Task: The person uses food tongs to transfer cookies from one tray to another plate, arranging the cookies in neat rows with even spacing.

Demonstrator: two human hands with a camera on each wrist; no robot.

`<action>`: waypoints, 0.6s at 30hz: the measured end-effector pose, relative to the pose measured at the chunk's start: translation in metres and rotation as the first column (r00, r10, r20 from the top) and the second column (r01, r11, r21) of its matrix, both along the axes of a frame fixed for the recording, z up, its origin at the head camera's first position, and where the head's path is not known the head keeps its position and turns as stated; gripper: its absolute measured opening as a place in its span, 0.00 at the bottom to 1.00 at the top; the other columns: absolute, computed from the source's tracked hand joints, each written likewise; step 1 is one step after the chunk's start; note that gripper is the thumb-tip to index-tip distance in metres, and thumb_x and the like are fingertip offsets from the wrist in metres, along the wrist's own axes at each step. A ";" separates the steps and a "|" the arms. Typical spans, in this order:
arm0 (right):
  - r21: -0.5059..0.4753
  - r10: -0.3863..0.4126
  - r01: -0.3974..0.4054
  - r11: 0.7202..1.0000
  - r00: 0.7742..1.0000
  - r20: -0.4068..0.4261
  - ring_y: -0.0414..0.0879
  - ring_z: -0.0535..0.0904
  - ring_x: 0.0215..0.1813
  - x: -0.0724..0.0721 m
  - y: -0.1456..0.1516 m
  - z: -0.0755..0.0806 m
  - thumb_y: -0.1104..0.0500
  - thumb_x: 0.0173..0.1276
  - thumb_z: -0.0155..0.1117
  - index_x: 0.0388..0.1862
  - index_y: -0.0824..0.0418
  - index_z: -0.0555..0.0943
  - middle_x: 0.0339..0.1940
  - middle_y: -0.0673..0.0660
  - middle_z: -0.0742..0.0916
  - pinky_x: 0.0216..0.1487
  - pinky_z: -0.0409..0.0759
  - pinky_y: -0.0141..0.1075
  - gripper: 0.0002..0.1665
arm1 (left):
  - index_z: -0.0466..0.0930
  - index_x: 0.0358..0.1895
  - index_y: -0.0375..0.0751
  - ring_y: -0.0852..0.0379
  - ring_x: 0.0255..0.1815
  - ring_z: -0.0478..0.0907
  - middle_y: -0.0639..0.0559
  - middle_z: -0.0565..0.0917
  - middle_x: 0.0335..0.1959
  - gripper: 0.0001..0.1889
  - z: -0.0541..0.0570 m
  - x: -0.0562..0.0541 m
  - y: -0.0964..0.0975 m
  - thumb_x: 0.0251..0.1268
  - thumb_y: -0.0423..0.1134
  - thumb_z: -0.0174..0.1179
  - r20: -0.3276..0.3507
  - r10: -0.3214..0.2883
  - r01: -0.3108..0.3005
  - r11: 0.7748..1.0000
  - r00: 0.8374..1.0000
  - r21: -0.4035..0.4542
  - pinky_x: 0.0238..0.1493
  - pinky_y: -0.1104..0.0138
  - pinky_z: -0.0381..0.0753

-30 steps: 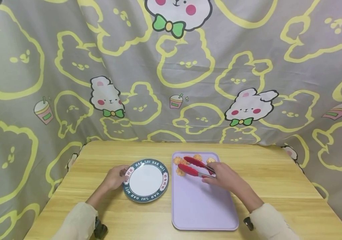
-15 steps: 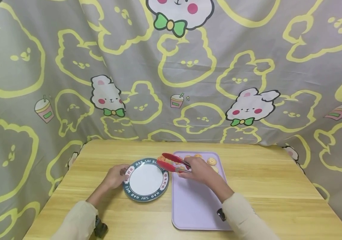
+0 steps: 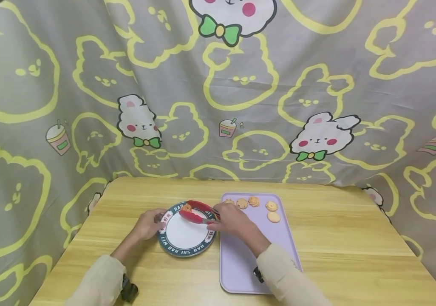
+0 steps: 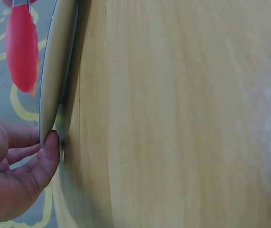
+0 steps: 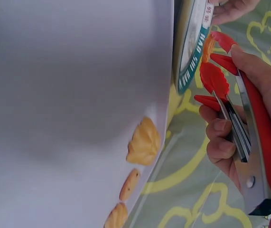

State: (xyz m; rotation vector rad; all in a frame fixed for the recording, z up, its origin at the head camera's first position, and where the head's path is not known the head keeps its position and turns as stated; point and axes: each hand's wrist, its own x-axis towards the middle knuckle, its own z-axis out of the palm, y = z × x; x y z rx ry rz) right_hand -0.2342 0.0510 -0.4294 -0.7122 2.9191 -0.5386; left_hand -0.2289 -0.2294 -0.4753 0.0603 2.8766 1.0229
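Note:
My left hand (image 3: 147, 226) pinches the left rim of a white plate (image 3: 185, 233) with a dark green lettered border; thumb and fingers meet at its edge in the left wrist view. My right hand (image 3: 234, 220) grips metal tongs (image 5: 251, 142) with red handles and red tips. Between those tips is a small golden cookie (image 3: 186, 208), over the far part of the plate. From the left wrist, one red tong tip (image 4: 22, 52) hangs just above the plate, apart from it. The tongs hide part of the plate's far right border.
A lilac tray (image 3: 241, 255) lies close to the plate's right side. Several cookies sit near its far end, including a swirled one (image 3: 253, 201) and a plain round one (image 3: 273, 217). Wooden table (image 3: 355, 238) surrounds both; a patterned curtain (image 3: 187, 161) hangs behind.
My right hand has moved left from the tray to above the plate, carrying a cookie picked up from the tray in the tongs. My left hand has stayed on the plate's rim.

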 end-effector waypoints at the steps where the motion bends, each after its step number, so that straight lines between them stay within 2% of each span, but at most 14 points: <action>1: 0.003 0.007 -0.007 1.000 1.000 -0.002 0.40 0.67 0.27 0.000 -0.002 -0.001 0.42 0.51 0.73 0.38 0.61 0.79 0.20 0.48 0.72 0.24 0.65 0.30 0.27 | 0.74 0.59 0.31 0.50 0.42 0.77 0.40 0.82 0.43 0.23 0.000 0.000 0.000 0.58 0.30 0.60 -0.002 -0.001 0.001 1.000 1.000 -0.002 0.45 0.56 0.79; 3: 0.005 0.015 -0.015 1.000 1.000 0.002 0.40 0.66 0.25 0.000 -0.005 -0.003 0.42 0.51 0.73 0.37 0.61 0.79 0.19 0.48 0.72 0.23 0.64 0.29 0.26 | 0.74 0.58 0.31 0.50 0.41 0.77 0.40 0.82 0.43 0.23 0.001 0.000 0.000 0.57 0.30 0.60 -0.007 -0.004 0.004 1.000 1.000 -0.001 0.44 0.57 0.79; 9: 0.032 -0.004 0.003 0.999 0.999 0.039 0.40 0.67 0.26 0.003 -0.012 -0.007 0.42 0.51 0.73 0.42 0.60 0.80 0.20 0.48 0.72 0.22 0.65 0.30 0.28 | 0.73 0.58 0.29 0.51 0.39 0.76 0.41 0.82 0.41 0.24 0.001 -0.001 0.000 0.56 0.29 0.60 -0.006 -0.006 0.006 1.000 1.000 0.008 0.39 0.62 0.79; 18: 0.034 -0.001 0.001 0.999 1.000 0.012 0.41 0.71 0.33 0.005 -0.012 -0.006 0.39 0.48 0.74 0.53 0.62 0.79 0.34 0.51 0.83 0.32 0.73 0.32 0.39 | 0.73 0.58 0.29 0.51 0.39 0.76 0.42 0.81 0.40 0.24 0.000 0.000 -0.001 0.56 0.29 0.60 -0.004 0.000 0.001 1.000 1.000 0.011 0.39 0.62 0.79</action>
